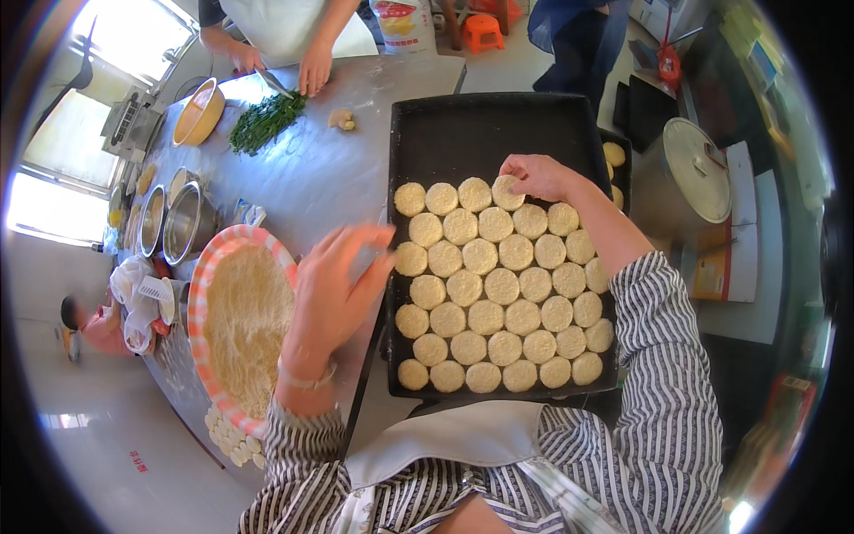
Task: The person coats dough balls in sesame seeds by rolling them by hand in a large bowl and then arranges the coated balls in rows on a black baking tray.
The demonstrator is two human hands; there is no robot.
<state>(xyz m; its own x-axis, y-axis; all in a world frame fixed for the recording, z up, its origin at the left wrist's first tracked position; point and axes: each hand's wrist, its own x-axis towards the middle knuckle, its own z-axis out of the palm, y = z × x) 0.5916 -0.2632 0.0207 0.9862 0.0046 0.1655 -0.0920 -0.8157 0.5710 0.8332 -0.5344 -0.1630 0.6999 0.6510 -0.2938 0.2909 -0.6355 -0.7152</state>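
Observation:
A black baking tray [494, 127] lies before me, with rows of round seed-coated dough cakes [502, 286] covering its nearer part. My right hand [539, 176] grips one coated cake [505, 193] at the end of the farthest row. That cake leans slightly against its neighbours. My left hand [337, 287], blurred, hovers with its fingers apart between the tray's left edge and a pink-and-white basin [200, 287]. Nothing shows in it. The basin holds a bed of pale seeds or crumbs [247, 320]. Uncoated dough rounds [230, 434] sit beyond the basin's near edge, partly hidden.
Across the metal table [360, 80], another person's hands cut chopped greens [267, 120] with a knife [275, 83]. A ginger piece [341, 119], a yellow basin [200, 113] and steel bowls [187, 223] stand there. A large lidded pot [697, 170] is at right. Someone stands behind the tray.

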